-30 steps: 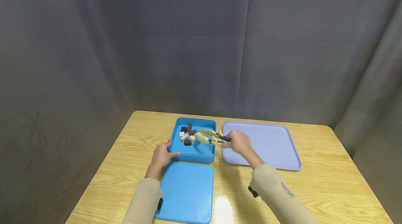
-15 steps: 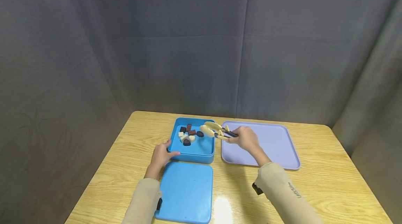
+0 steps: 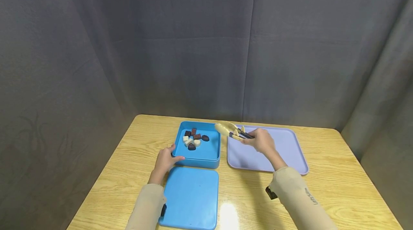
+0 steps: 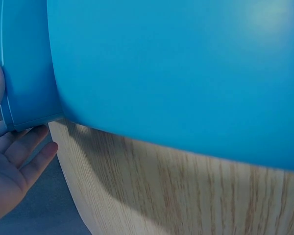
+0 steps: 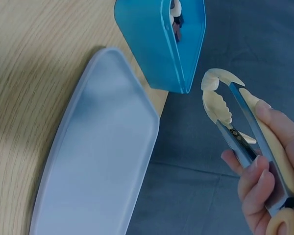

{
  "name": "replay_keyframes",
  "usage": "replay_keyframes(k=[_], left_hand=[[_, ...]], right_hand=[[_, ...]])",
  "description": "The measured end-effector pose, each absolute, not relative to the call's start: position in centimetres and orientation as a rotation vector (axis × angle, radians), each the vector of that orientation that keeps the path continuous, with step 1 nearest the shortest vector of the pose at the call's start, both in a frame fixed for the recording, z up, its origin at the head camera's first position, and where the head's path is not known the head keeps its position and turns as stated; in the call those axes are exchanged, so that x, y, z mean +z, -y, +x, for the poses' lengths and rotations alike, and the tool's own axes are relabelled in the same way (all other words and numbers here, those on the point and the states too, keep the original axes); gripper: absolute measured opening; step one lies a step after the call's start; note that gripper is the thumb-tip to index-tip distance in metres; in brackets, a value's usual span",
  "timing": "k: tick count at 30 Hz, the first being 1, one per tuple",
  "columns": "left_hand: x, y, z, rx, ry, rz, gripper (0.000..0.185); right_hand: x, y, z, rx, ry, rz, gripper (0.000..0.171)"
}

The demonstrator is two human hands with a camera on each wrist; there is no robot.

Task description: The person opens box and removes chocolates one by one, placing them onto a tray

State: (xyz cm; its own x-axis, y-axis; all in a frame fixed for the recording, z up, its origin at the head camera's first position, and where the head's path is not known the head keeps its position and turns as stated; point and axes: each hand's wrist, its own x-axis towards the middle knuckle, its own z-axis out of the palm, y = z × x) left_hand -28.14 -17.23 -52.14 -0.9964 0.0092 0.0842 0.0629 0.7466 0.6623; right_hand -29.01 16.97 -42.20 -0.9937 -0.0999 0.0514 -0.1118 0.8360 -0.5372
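Right hand (image 3: 262,142): gripping a pair of cream-tipped kitchen tongs (image 3: 233,132), fingers and thumb wrapping the handles, holding them in the air over the near-left corner of the lavender tray (image 3: 284,151). Tong tips are resting nearly closed; whether anything is sitting between them cannot be told from the wrist view.

Left hand (image 3: 165,159): lying relaxed and uncurled against the left wall of the blue box (image 3: 197,153), thumb resting on its rim, steadying rather than clutching it.

Blue box: sitting on the wooden table (image 3: 338,187), just left of the tray, and holding a small cluster of dark brown and white chocolate pieces (image 3: 194,139) toward its far side.

Blue lid (image 3: 191,197): lying flat in front of the box, just beside it, between the two beige sleeves.

Grey curtain (image 3: 206,43): hanging behind and around the table.
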Motion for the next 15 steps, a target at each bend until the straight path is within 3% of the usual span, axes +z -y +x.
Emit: replay_keyframes(k=[15], left_hand=[[-52.0,17.2,-28.0,-1.116,2.871,-0.032,0.073]], right_hand=[[-42.7,-18.7,-29.6,0.869,3.001,0.03,0.028]])
